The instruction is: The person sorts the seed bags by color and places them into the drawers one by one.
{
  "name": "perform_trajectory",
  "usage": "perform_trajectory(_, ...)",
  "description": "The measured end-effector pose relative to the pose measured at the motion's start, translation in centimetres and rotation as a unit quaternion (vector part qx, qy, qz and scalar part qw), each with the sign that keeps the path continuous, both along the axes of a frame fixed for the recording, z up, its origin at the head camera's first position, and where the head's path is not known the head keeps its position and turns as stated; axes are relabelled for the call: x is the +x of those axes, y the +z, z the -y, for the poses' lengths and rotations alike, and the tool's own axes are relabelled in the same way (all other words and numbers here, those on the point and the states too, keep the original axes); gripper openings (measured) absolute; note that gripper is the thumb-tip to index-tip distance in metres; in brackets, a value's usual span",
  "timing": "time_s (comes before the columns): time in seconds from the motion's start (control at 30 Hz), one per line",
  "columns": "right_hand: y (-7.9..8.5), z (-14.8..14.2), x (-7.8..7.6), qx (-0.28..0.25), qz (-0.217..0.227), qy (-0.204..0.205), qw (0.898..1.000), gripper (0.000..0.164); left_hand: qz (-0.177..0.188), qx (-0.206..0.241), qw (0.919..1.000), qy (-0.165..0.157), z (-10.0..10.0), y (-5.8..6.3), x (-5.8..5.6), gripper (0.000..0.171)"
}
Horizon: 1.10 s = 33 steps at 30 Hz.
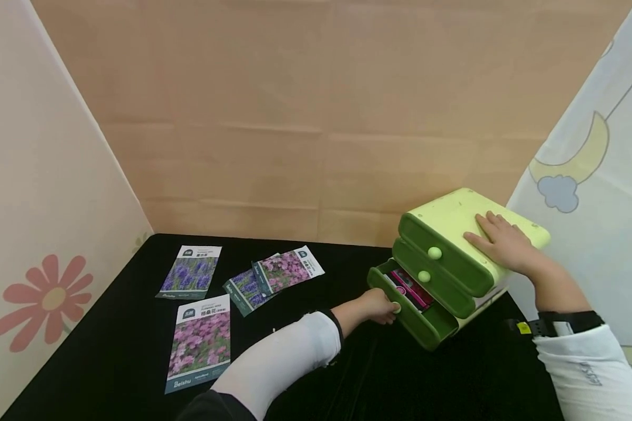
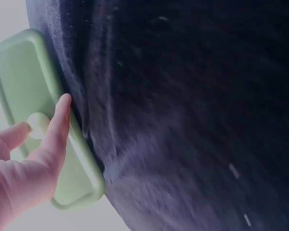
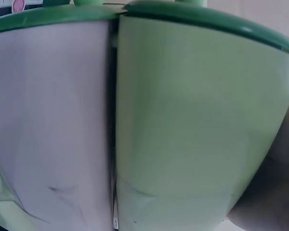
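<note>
A small light-green drawer box (image 1: 453, 204) with dark-green fronts stands at the right of the table. My left hand (image 1: 371, 307) pinches the round knob (image 2: 39, 125) of its lowest drawer (image 1: 418, 321), which is pulled out. Inside that drawer lies a pink and black item (image 1: 411, 289), partly hidden; its kind is unclear. My right hand (image 1: 502, 242) rests on the box's top with fingers spread. The two upper drawers are closed, each with a pale knob (image 1: 434, 253). In the right wrist view the box's side (image 3: 202, 110) fills most of the picture.
Several flower seed packets lie on the black-covered table (image 1: 110, 345) to the left: a purple one (image 1: 189, 273), a large pink one (image 1: 200, 342), and a pink one (image 1: 288, 270) overlapping another purple one (image 1: 247, 289). A brown-paper-like backdrop (image 1: 268, 146) stands behind.
</note>
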State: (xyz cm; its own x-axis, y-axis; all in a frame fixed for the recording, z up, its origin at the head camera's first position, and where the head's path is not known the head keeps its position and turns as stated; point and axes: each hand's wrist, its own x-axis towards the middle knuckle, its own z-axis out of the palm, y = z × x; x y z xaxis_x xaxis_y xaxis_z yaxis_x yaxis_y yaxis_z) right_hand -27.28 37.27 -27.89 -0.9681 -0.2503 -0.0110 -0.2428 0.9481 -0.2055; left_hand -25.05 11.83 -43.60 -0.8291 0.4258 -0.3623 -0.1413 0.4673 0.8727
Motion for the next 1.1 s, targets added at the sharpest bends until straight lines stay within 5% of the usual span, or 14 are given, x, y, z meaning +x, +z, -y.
perform_trajectory(0.27, -0.5, -0.6, -0.1, 0.007, -0.014, 0.003, 1.0, 0.074, 0.005, 0.035, 0.9964, 0.077, -3.5, -0.6, -0.4, 0.03)
perform_trajectory(0.57, -0.5, -0.5, -0.4, 0.0, -0.012, 0.009, 1.0, 0.074, 0.052, 0.108, 0.9745, 0.19, -6.0, -0.9, -1.3, 0.024)
perform_trajectory(0.97, 0.1, -0.2, -0.5, -0.014, -0.001, 0.007, 1.0, 0.073, 0.111, 0.195, 0.9567, 0.185, -5.4, -1.7, -2.1, 0.012)
perform_trajectory(1.1, -0.1, -0.3, -0.5, -0.024, 0.007, 0.005, 1.0, 0.073, 0.086, 0.155, 0.9659, 0.189, -5.4, -1.9, -1.8, 0.018)
